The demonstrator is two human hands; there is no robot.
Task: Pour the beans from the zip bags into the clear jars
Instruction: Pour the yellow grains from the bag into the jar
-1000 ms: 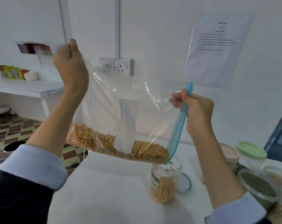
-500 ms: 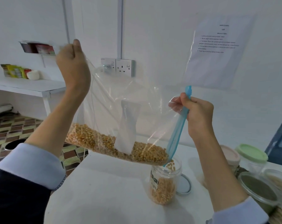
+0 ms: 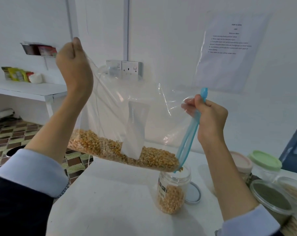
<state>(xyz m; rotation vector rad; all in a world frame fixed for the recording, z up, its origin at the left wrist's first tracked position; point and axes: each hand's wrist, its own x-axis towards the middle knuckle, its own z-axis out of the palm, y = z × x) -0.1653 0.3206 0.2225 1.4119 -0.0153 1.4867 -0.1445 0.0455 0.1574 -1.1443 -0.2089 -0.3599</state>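
A large clear zip bag [image 3: 127,108] with a blue zip strip hangs tilted above the white table [image 3: 110,201]. Yellow kernels [image 3: 124,150] lie along its lower edge. My left hand [image 3: 72,63] pinches the bag's upper left corner, raised high. My right hand [image 3: 209,120] grips the blue zip edge on the right. The bag's lowest corner sits over the mouth of an open clear jar [image 3: 173,188], and a few kernels are falling in. The jar is about half full of the same kernels.
The jar's grey lid [image 3: 193,195] lies flat just right of it. Several lidded containers [image 3: 265,166] crowd the table's right end. A white side shelf [image 3: 25,89] with packets stands far left over a tiled floor.
The bag's low corner has come down closer to the jar mouth and kernels have begun dropping in. Both hands keep the same hold.
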